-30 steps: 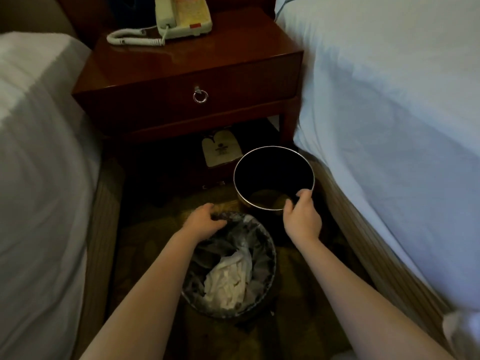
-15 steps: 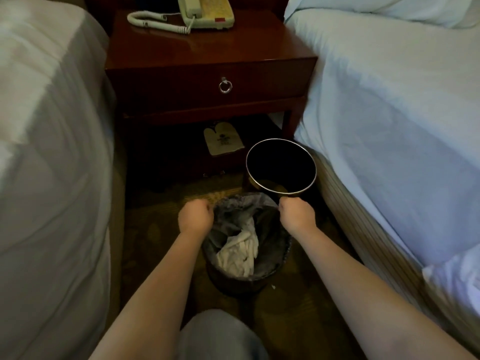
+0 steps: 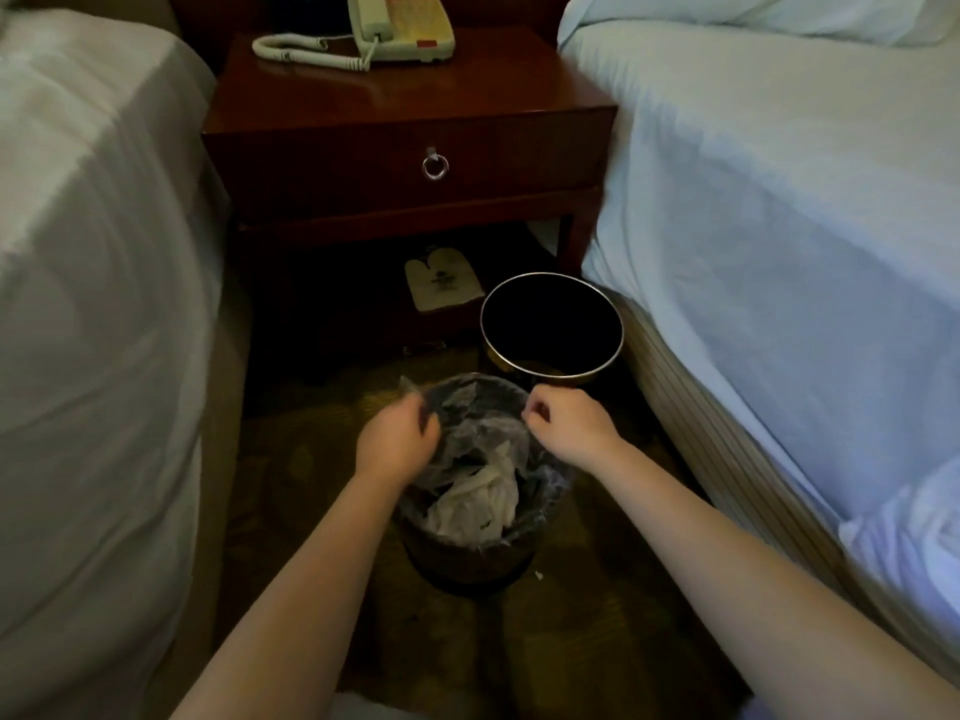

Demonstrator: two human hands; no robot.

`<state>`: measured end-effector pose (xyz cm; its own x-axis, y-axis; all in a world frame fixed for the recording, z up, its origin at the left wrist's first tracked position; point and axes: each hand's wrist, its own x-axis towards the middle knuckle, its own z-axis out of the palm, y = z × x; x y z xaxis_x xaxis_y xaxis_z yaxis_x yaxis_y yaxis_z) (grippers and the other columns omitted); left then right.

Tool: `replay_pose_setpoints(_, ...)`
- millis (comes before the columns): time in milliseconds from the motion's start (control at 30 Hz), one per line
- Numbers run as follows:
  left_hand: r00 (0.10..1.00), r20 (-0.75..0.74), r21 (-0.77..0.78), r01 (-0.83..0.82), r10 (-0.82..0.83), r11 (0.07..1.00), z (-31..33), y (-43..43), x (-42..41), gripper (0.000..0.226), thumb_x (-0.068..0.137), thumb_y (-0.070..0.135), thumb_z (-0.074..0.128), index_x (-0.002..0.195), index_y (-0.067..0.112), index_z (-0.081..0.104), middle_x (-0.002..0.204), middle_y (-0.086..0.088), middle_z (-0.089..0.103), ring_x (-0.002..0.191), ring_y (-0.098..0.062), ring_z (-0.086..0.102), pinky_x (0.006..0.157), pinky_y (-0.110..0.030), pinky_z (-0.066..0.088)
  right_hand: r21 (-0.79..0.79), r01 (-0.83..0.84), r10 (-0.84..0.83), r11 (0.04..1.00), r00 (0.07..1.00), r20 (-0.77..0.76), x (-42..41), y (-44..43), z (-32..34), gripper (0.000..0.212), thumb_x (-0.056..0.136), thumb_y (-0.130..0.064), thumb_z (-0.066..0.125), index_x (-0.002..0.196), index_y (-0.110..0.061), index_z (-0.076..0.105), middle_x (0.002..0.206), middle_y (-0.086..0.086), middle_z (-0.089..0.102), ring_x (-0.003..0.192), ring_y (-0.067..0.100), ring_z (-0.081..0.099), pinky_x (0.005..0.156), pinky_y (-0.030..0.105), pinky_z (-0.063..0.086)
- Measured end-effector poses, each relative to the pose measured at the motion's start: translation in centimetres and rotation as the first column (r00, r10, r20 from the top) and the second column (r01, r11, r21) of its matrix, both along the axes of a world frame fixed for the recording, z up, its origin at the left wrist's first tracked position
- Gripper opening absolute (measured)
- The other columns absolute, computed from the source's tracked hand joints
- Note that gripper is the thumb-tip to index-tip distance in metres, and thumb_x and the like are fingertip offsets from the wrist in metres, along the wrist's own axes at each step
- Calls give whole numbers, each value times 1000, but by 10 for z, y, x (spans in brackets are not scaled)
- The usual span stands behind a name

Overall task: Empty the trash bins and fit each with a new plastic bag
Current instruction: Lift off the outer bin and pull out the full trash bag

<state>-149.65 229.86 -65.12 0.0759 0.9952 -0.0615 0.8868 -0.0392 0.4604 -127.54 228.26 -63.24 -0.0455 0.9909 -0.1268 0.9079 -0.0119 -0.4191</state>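
Between two beds runs a strip of dark patterned carpet (image 3: 291,459), dimly lit. At its far end stands a reddish-brown wooden nightstand (image 3: 405,106) with a single drawer and a metal ring pull (image 3: 435,166). On top sits a cream corded telephone (image 3: 400,28), its coiled cord trailing toward the left. On the low shelf under the drawer lies a pale mitt-shaped cloth (image 3: 440,283) with a dark printed emblem. The left bed (image 3: 93,278) is draped in greyish-white bedding that hangs nearly to the floor; the right bed (image 3: 779,210) carries pale blue-white sheets above a striped bed skirt (image 3: 691,423).

From the head camera, two bins stand on the carpet. The empty bin (image 3: 551,324), dark inside with a metallic rim and no liner, sits just beside the right bed's skirt, near the nightstand leg. Close in front of it stands the lined bin (image 3: 467,553), its clear plastic bag (image 3: 467,407) loosened from the far rim, crumpled white paper (image 3: 478,501) inside.

Both bare forearms reach forward and down over the lined bin. The left hand (image 3: 397,439) is closed, fingers pinching the bag's left edge, a flap of plastic rising above the knuckles. The right hand (image 3: 569,420) is curled into a loose fist at the bag's right edge, fingertips tucked together and apparently gripping the film, though the blur leaves this uncertain.
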Motion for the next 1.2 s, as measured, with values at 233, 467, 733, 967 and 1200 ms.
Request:
replay_pose_setpoints(233,791,363,-350,-374,493,859,-24,0,-12,52,96,37,52,141,11,44,138,-10,50,123,-29,49,95,-39,44,-250,172,-213,953,966,-147,17,38,-40,58,96,-48,51,144,-17,39,133,6,54,119,27,54,90,39,49)
replay_pose_setpoints(467,750,372,-113,-549,547,828,-22,-31,-14,22,95,26,55,112,17,64,95,1,65,80,-11,61,68,-29,51,-75,63,-58,995,996,67,9,36,-38,27,97,-35,53,115,-17,61,103,4,64,92,23,62,73,36,53)
replay_pose_setpoints(733,843,454,127,-381,287,916,21,-21,18,7,91,22,61,84,20,62,85,0,62,78,-15,60,70,-29,51,58,-169,176,984,971,-159,14,25,8,16,87,-20,67,73,-16,61,81,-2,62,78,15,59,70,34,51)
replay_pose_setpoints(967,921,329,-402,-63,208,913,21,-21,19,17,94,31,57,89,17,64,83,-3,71,75,-19,69,77,-37,54,-479,-417,421,772,901,-105,5,13,26,18,83,-23,75,77,-18,59,79,5,62,74,19,60,72,35,54)
replay_pose_setpoints(1200,955,202,-174,-184,218,967,-10,-9,13,79,79,52,70,143,19,37,143,-2,42,127,-22,45,98,-36,44,-189,-4,-60,982,942,-331,7,30,4,51,90,-44,64,124,-15,40,107,11,61,89,28,63,69,42,51)
